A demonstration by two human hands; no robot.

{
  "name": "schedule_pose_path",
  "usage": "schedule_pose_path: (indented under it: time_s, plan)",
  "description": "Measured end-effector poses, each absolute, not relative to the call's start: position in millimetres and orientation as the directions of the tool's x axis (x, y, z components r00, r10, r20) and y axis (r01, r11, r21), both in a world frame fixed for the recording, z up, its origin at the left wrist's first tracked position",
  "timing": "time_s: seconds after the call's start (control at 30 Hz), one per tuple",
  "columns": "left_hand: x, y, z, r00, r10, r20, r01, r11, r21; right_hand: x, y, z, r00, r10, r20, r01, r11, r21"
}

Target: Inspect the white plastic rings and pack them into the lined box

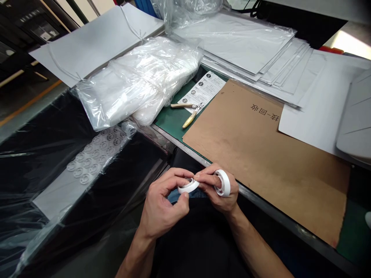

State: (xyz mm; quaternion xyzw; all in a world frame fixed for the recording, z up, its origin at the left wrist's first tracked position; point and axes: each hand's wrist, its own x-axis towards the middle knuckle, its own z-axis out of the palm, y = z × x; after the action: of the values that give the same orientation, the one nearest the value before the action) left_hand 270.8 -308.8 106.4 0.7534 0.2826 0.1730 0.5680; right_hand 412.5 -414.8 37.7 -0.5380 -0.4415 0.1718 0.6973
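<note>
Just in front of the table edge, my left hand (166, 204) grips a small white plastic ring (189, 187) between thumb and fingers. My right hand (220, 193) meets it from the other side, its thumb and fingertip pinched at the ring's right rim. A second white ring (223, 183) rests against the fingers of my right hand, its open face turned to the left. Whether the pinched right fingertips hold something small besides the rim is hidden.
Brown cardboard (261, 154) covers much of the green table. Pliers (189, 114) lie beside a printed label sheet (203, 87). Bagged white material (139, 77) and stacked white sheets (246, 42) sit behind. At left, clear round parts (92, 158) rest in a black-lined container (52, 127).
</note>
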Motion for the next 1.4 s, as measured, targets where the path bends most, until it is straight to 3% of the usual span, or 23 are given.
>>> schedule_pose_path:
  time_s: [0.23,0.47,0.53,0.7,0.8,0.93,1.07,1.23,1.4]
  plan:
    - [266,-303,103,0.819,0.572,0.044,0.102,-0.22,0.97,413,-416,34,0.586,0.766,0.264,-0.006,0.33,-0.944]
    - [267,-303,104,0.829,0.553,0.079,0.067,-0.238,0.969,408,-413,31,0.615,0.775,0.144,-0.26,0.372,-0.891]
    - [267,-304,103,0.834,0.549,0.049,0.058,-0.176,0.983,408,-413,32,0.62,0.769,0.158,-0.236,0.374,-0.897]
    - [270,-309,105,0.779,0.626,-0.031,0.113,-0.092,0.989,413,-416,35,0.606,0.741,0.289,0.031,0.341,-0.939]
    - [272,-310,105,0.816,0.578,-0.017,0.083,-0.088,0.993,411,-415,34,0.621,0.744,0.246,-0.108,0.393,-0.913]
    - [273,-308,100,0.869,0.493,0.04,-0.023,-0.041,0.999,399,-408,35,0.628,0.778,0.022,-0.521,0.441,-0.731]
    - [277,-307,93,0.858,0.506,0.089,-0.074,-0.05,0.996,385,-401,43,0.477,0.85,-0.223,-0.81,0.326,-0.488]
    - [283,-308,90,0.813,0.565,0.137,-0.016,-0.214,0.977,377,-392,50,0.345,0.876,-0.338,-0.926,0.258,-0.276]
    - [285,-308,91,0.79,0.585,0.184,0.014,-0.316,0.949,376,-389,48,0.344,0.858,-0.38,-0.93,0.258,-0.26]
